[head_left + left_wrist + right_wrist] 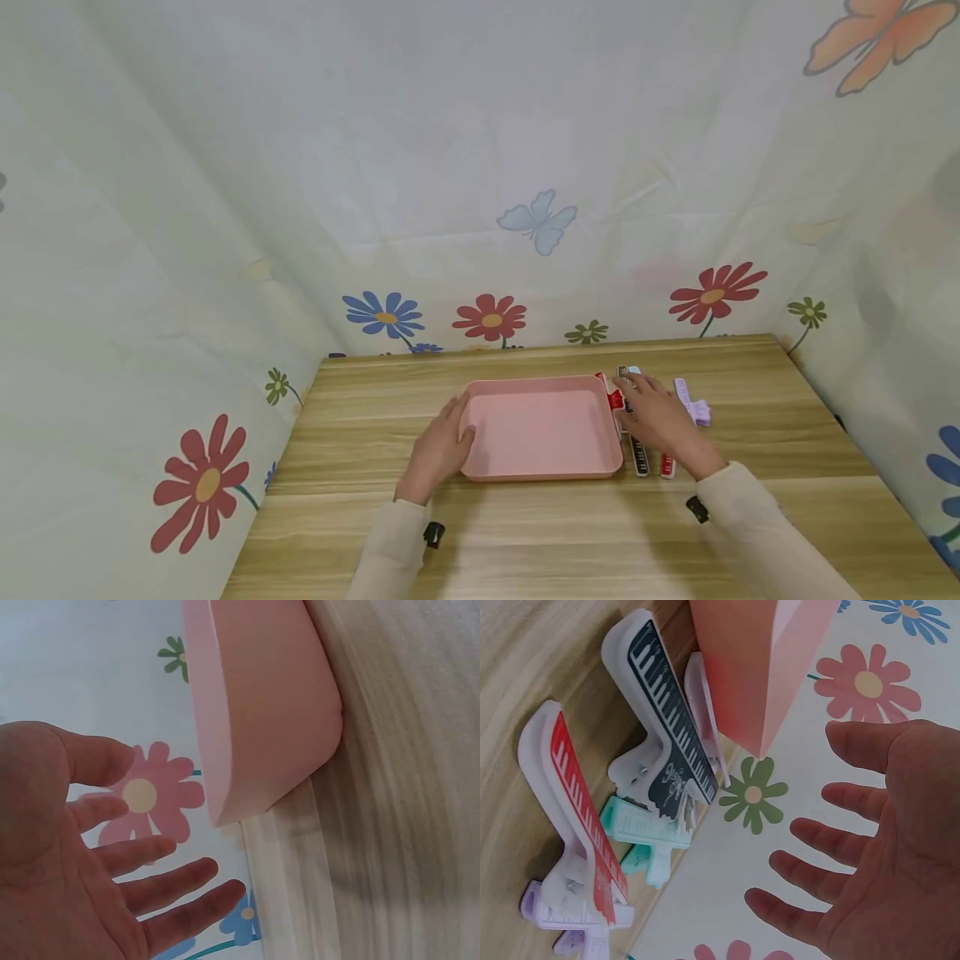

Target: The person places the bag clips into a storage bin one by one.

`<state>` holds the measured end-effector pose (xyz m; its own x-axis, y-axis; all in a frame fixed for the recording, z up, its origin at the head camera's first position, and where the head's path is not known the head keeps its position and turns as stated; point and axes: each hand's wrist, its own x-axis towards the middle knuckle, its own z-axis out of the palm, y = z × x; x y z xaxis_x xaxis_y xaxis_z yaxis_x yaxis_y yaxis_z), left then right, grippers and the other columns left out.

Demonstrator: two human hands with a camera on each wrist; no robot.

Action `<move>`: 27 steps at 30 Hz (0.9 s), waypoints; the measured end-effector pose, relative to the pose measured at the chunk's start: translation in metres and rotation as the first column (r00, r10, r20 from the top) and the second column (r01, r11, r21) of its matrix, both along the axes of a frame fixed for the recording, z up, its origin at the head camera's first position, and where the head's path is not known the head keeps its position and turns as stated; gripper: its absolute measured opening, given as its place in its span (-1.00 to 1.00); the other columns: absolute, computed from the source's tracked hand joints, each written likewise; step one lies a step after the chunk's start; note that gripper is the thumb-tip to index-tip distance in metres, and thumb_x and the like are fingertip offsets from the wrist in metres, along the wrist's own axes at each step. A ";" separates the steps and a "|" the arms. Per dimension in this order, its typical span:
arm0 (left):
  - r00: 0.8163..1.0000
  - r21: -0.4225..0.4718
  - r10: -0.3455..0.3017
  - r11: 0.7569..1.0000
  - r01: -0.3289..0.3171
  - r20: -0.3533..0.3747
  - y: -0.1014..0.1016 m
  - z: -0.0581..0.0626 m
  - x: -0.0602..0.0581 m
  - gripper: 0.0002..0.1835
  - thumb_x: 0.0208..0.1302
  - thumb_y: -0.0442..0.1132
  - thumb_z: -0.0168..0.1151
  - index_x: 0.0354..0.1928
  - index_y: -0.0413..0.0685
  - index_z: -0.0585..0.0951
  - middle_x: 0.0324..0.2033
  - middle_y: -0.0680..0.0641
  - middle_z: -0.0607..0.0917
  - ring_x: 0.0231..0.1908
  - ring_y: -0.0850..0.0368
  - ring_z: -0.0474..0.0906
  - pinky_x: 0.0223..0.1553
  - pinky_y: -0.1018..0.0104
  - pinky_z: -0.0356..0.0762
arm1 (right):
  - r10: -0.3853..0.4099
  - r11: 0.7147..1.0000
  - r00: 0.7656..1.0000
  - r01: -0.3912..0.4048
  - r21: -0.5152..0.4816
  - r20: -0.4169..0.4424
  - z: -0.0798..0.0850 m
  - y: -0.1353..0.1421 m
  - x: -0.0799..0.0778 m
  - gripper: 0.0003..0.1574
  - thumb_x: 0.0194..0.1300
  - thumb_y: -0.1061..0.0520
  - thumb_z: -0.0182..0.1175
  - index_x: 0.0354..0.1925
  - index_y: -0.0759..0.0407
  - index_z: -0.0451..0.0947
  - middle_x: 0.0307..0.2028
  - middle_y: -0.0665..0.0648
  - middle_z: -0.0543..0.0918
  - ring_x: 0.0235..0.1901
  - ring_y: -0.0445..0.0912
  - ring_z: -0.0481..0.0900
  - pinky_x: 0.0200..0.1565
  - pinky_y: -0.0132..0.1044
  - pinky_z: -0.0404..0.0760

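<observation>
A shallow pink tray lies on the wooden table. My left hand is at its left side, fingers extended; the left wrist view shows the hand holding nothing. Over several clips beside the tray's right side hovers my right hand, its fingers spread and holding nothing in the right wrist view. Those clips include a black one with a piano-key pattern, a red one, a mint one and a lilac one. A pale clip lies against the tray wall. The right hand partly hides them in the head view.
White cloth printed with flowers and butterflies stands behind and beside the table. Dark wrist devices sit at both sleeves. The table's back edge runs just beyond the tray and clips.
</observation>
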<state>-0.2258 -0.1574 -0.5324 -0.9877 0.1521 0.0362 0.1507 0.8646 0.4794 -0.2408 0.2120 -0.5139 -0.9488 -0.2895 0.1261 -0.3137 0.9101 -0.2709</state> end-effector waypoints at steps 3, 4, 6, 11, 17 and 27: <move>1.000 0.013 -0.002 1.000 0.002 -0.006 -0.001 -0.003 0.001 -0.32 0.50 -0.11 0.12 0.59 0.01 0.22 0.50 -0.30 0.35 0.36 -0.35 0.45 0.23 -0.30 0.50 | 0.004 1.000 1.000 -0.004 0.008 -0.009 -0.002 0.002 -0.002 -0.23 0.39 0.05 0.27 0.46 0.23 0.34 0.41 0.43 0.41 0.36 0.43 0.38 0.17 0.43 0.46; 1.000 0.016 -0.004 1.000 0.004 -0.010 -0.002 -0.004 0.000 -0.32 0.50 -0.12 0.12 0.58 -0.01 0.23 0.49 -0.31 0.35 0.35 -0.35 0.46 0.21 -0.29 0.51 | 0.003 1.000 1.000 -0.003 0.009 -0.012 -0.003 0.002 -0.002 -0.24 0.39 0.05 0.28 0.46 0.23 0.34 0.40 0.43 0.42 0.35 0.43 0.39 0.17 0.42 0.47; 1.000 0.025 -0.008 1.000 0.009 -0.021 -0.002 -0.006 0.001 -0.34 0.49 -0.14 0.12 0.57 -0.05 0.24 0.48 -0.32 0.38 0.31 -0.35 0.50 0.19 -0.29 0.53 | 0.006 1.000 1.000 -0.005 0.014 -0.018 -0.003 0.003 -0.003 -0.25 0.39 0.06 0.28 0.45 0.25 0.36 0.39 0.43 0.43 0.34 0.43 0.40 0.15 0.42 0.48; 0.999 0.054 -0.018 0.998 0.019 -0.029 -0.003 -0.011 0.002 -0.35 0.49 -0.18 0.11 0.56 -0.09 0.26 0.46 -0.31 0.41 0.26 -0.33 0.55 0.18 -0.25 0.54 | 0.010 1.000 1.000 -0.010 0.026 -0.011 -0.003 0.004 -0.006 -0.25 0.38 0.06 0.29 0.44 0.26 0.36 0.39 0.44 0.43 0.35 0.42 0.40 0.14 0.40 0.50; 0.999 0.086 -0.023 0.996 0.025 -0.030 -0.005 -0.019 0.003 -0.37 0.46 -0.29 0.10 0.53 -0.15 0.29 0.43 -0.33 0.44 0.29 -0.32 0.53 0.21 -0.23 0.53 | 0.007 0.998 1.000 -0.007 0.067 0.005 -0.008 0.004 -0.013 -0.26 0.39 0.04 0.29 0.42 0.27 0.37 0.38 0.42 0.44 0.33 0.41 0.42 0.11 0.37 0.53; 1.000 0.156 0.011 0.988 -0.006 -0.026 -0.008 -0.026 0.001 -0.37 0.39 -0.37 0.10 0.50 -0.18 0.34 0.41 -0.33 0.46 0.35 -0.31 0.46 0.32 -0.22 0.45 | 0.012 0.995 1.000 -0.014 0.094 0.017 -0.016 0.004 -0.019 -0.27 0.34 0.08 0.32 0.38 0.33 0.42 0.36 0.42 0.47 0.30 0.42 0.44 0.05 0.36 0.56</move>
